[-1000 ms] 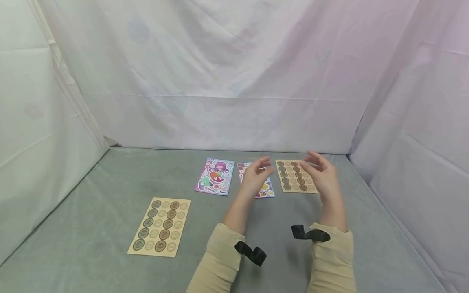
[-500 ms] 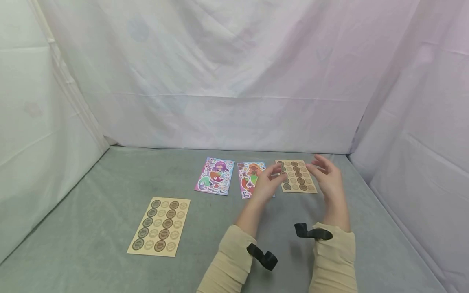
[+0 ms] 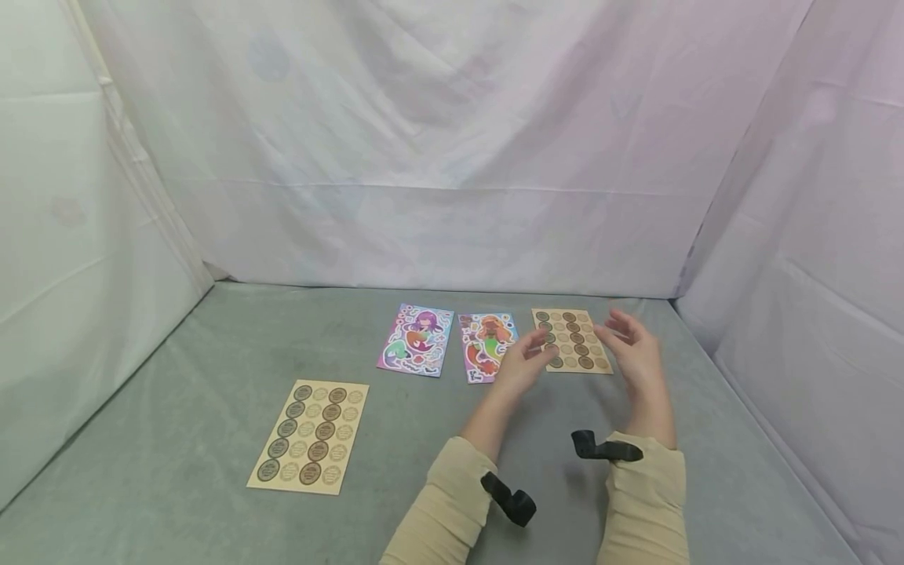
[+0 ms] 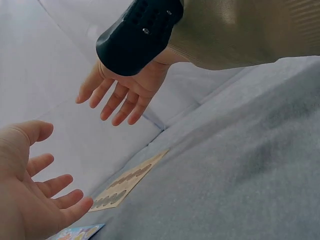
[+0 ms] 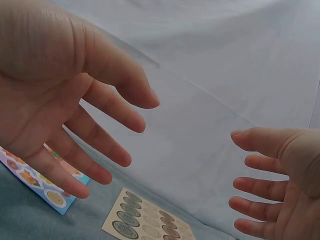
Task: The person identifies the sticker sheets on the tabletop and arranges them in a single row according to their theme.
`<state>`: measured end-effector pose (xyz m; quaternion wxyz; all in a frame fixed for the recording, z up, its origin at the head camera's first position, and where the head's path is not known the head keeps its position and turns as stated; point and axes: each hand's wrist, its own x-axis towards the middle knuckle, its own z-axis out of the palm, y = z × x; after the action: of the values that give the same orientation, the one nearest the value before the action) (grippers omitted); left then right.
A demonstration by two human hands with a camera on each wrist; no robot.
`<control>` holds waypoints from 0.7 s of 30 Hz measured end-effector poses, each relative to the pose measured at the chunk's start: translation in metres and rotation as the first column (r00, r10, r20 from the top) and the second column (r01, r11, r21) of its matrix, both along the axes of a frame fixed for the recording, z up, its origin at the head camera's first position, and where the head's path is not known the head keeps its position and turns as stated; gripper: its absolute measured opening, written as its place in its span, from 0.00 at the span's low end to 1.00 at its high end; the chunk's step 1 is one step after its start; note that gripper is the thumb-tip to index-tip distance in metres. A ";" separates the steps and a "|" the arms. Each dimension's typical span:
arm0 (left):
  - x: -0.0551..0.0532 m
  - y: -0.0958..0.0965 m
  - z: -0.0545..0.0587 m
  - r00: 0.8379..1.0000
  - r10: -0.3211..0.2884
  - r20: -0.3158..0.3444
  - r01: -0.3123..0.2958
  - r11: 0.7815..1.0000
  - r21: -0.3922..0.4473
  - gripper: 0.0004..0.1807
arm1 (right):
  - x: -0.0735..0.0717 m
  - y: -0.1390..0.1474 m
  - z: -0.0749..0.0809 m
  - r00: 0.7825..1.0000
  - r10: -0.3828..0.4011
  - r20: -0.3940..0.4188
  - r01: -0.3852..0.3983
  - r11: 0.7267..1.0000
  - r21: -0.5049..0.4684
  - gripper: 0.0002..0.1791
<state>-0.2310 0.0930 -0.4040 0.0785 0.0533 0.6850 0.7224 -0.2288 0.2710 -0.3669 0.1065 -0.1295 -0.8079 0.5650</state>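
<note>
Both hands are raised above the grey cloth with palms facing each other and a gap between them. My left hand (image 3: 521,367) hovers by the near left side of a tan sheet of round stickers (image 3: 575,341) and covers part of a mermaid sticker sheet (image 3: 486,345). On the other side of the tan sheet is my right hand (image 3: 638,357), its fingers relaxed and spread. Neither hand holds anything; both wrist views show bare palms and loosely bent fingers. The tan sheet (image 5: 150,220) lies flat below the hands.
Another mermaid sticker sheet (image 3: 417,340) lies left of the first. A second tan sheet of round stickers (image 3: 308,437) lies nearer, at left. Black bands with curled ends are on both sleeves. White cloth walls (image 3: 452,235) enclose the back and sides.
The left hand has moved right, off much of the middle mermaid sheet and toward the tan sheet. The right hand has shifted slightly right and down, uncovering more of the tan sheet.
</note>
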 end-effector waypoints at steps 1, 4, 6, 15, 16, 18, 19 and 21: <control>0.000 0.001 -0.001 1.000 0.002 -0.003 -0.002 1.000 0.002 0.25 | 0.000 0.001 -0.001 1.000 0.007 0.010 -0.007 1.000 0.002 0.38; 0.001 0.003 -0.005 1.000 0.000 0.000 0.000 1.000 0.000 0.25 | -0.008 0.009 -0.014 0.999 0.022 0.031 -0.022 1.000 0.011 0.40; 0.000 0.004 -0.008 1.000 -0.011 0.001 0.011 1.000 0.000 0.26 | -0.015 0.015 -0.027 0.999 0.010 0.043 -0.010 1.000 0.012 0.40; 0.003 0.010 -0.018 0.999 -0.047 0.007 0.047 0.999 0.014 0.28 | -0.008 0.011 -0.028 0.997 0.010 0.071 -0.010 1.000 0.004 0.37; 0.003 0.010 -0.019 0.999 -0.048 0.010 0.048 0.999 0.014 0.29 | -0.006 0.010 -0.026 0.997 0.017 0.073 -0.017 1.000 0.009 0.38; 0.004 0.011 -0.021 0.999 -0.052 0.011 0.052 0.999 0.013 0.29 | -0.003 0.008 -0.025 0.996 0.008 0.089 -0.008 1.000 0.005 0.38; 0.005 0.012 -0.022 0.999 -0.053 0.013 0.052 0.999 0.013 0.30 | -0.003 0.007 -0.025 0.995 0.000 0.095 -0.001 1.000 0.004 0.38; 0.005 0.013 -0.024 0.999 -0.048 0.012 0.047 0.999 0.010 0.30 | -0.004 0.007 -0.027 0.995 -0.006 0.099 0.006 1.000 0.001 0.39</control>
<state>-0.2258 0.1064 -0.4275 0.0997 0.0653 0.6795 0.7239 -0.2324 0.2785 -0.3936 0.0681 -0.1598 -0.8119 0.5573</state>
